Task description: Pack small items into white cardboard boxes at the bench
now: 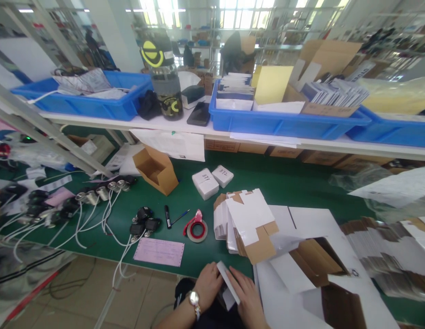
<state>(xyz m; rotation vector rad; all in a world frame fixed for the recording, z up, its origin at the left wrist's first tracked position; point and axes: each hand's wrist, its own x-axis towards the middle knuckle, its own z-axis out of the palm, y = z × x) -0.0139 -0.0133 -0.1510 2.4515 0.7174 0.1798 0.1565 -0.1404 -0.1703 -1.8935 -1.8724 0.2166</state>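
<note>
Between my hands, at the table's near edge, is a white cardboard piece (pixel 228 282), seen nearly edge-on; it looks like a small box being held. My left hand (pixel 211 282), with a watch on its wrist, grips its left side with fingers bent. On the other side my right hand (pixel 245 292) presses its fingers along the face. The underside of the piece is mostly hidden. Just beyond lies a stack of flat white-and-brown box blanks (pixel 251 217). To the right, an open white carton (pixel 313 269) with brown insides rests on large white cardboard (pixel 284 301).
Left of the stack are a tape roll (pixel 197 230), a black marker (pixel 167 216), a pink slip (pixel 159 252) and cabled black devices (pixel 144 223). Behind are two small white packets (pixel 205 183) and an open brown box (pixel 155 170). Blue trays (pixel 287 124) stand on the shelf.
</note>
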